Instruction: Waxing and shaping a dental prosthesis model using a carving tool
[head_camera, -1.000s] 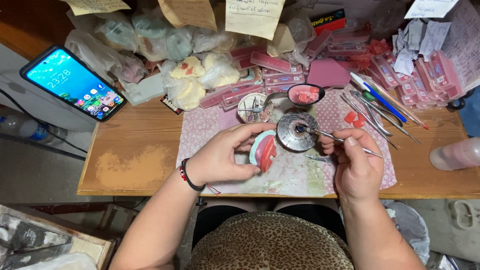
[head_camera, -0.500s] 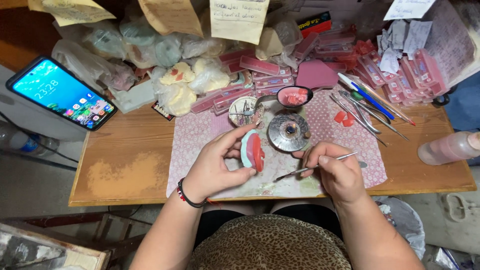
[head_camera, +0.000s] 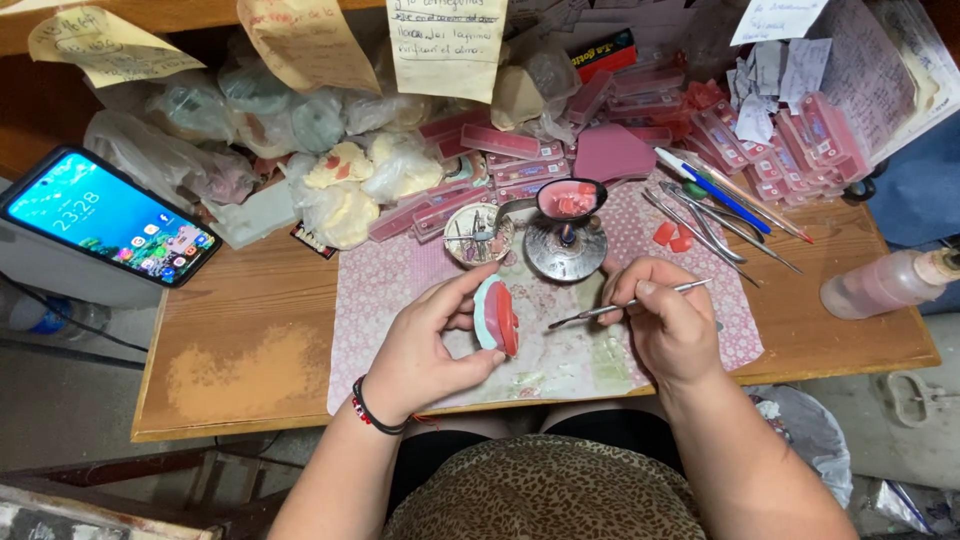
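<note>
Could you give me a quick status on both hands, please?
Left hand holds red-and-blue mould. Right hand grips metal tool, tip apart from mould. Nothing between them.

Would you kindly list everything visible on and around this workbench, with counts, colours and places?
Dental model: one, pale blue with red wax, in left hand.
Metal instrument: one, silver, in right hand.
Burner with red-filled dish: one, metal, mat centre.
Round tin: one, left of burner.
Patterned mat: one, pink, on table.
Wooden table: one, brown.
Phone: one, lit screen, left.
Squeeze bottle: one, pinkish, right edge.
Pink boxes: many, back right.
Left hand: holding model.
Right hand: holding instrument.
</note>
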